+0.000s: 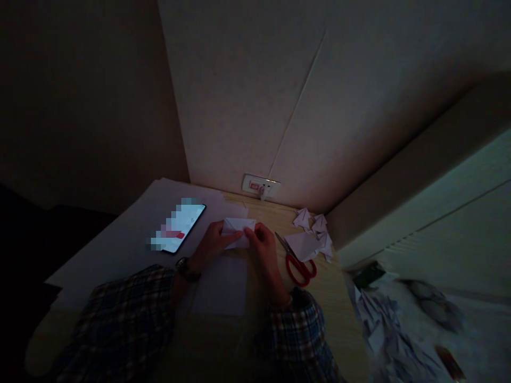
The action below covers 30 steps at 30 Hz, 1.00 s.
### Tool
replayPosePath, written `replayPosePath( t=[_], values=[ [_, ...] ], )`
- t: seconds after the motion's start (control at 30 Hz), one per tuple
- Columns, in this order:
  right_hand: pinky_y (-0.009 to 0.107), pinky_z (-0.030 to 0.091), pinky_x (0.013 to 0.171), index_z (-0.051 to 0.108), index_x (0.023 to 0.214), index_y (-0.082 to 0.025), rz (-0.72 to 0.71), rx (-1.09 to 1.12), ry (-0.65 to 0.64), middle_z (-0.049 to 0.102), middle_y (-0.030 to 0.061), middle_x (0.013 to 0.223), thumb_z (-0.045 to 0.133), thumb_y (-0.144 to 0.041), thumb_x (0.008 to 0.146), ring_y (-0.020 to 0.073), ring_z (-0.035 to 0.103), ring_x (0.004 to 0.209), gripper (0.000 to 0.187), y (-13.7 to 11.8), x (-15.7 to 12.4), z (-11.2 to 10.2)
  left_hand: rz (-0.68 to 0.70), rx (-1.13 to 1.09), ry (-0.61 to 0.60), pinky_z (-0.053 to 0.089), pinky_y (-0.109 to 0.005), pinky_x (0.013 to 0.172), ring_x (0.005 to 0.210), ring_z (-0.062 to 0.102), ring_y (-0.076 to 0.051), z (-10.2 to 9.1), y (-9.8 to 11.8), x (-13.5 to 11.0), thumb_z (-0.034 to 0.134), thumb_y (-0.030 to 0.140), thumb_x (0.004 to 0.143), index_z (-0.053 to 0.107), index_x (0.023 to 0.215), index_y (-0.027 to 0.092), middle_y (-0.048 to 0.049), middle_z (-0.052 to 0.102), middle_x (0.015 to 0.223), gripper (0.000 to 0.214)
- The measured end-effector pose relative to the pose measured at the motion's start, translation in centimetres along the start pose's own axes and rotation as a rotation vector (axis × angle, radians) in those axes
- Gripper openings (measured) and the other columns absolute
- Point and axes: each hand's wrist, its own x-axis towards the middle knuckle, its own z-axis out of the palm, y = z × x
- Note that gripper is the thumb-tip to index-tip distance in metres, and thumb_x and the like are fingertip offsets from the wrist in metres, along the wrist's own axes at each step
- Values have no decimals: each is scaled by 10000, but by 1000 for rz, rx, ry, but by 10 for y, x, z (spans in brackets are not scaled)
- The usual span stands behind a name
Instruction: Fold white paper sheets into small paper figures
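A small folded sheet of white paper (235,225) is held between my two hands above the wooden table. My left hand (215,239) grips its left side, with the thumb lying across the front. On the right edge, the thumb and fingers of my right hand (261,239) pinch the paper. Diagonal creases show on its upper left part. Below my hands lies a flat white sheet (219,287). To the right of my right hand rest scissors with red handles (301,270), partly beneath another piece of white paper (302,244).
Several folded paper shapes (319,223) sit at the table's right corner. A lit phone (179,229) lies on large white sheets (120,244) at the left. A wall socket (261,185) holds a plug. Scraps of paper (391,335) are heaped beyond the right table edge.
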Motion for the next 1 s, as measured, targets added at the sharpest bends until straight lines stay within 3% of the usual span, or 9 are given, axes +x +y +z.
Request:
replayPosePath(
  t=[0.27, 0.43, 0.57, 0.7, 0.83, 1.0],
  values=[
    [285, 329, 558, 541, 605, -229, -22, -38, 15, 492, -43, 581, 640, -475, 785, 151, 411, 589, 320, -1, 2, -5, -33, -26, 6, 476, -275, 582, 624, 598, -175, 3, -1, 1, 767, 485, 514, 666, 683, 170, -6, 680, 642, 371],
    [307, 424, 668, 666, 737, -211, -34, -15, -1, 643, 4, 736, 670, -405, 794, 185, 542, 704, 202, -1, 2, -9, 51, 128, 19, 454, -273, 576, 628, 592, -187, 2, -7, 2, 729, 447, 582, 665, 680, 181, -8, 673, 639, 290],
    [304, 458, 739, 729, 775, -224, -78, -41, -6, 697, 8, 797, 698, -349, 767, 190, 607, 777, 129, -2, 3, -11, 147, 268, -81, 436, -266, 582, 621, 591, -191, 2, -10, 3, 718, 346, 589, 651, 611, 199, -2, 678, 615, 163],
    [292, 449, 684, 692, 734, -221, -71, -60, 73, 672, -18, 713, 707, -357, 758, 174, 583, 693, 139, -2, 3, -12, 177, 251, -45, 474, -278, 637, 693, 637, -217, -2, -9, 6, 736, 403, 636, 699, 698, 181, -14, 720, 698, 233],
    [286, 443, 654, 658, 783, -216, -88, -79, 87, 668, -14, 732, 690, -380, 794, 174, 583, 686, 168, -3, 1, -10, 157, 154, 54, 535, -315, 772, 875, 684, -260, -4, -6, 7, 806, 381, 561, 721, 870, 169, -48, 763, 881, 384],
    [303, 478, 712, 683, 1012, -239, -122, -95, 17, 696, -3, 843, 653, -335, 831, 191, 621, 773, 208, -3, 0, -12, 111, 57, -10, 548, -343, 818, 929, 693, -267, -6, -10, 10, 819, 367, 553, 702, 924, 162, -77, 756, 978, 440]
  ],
)
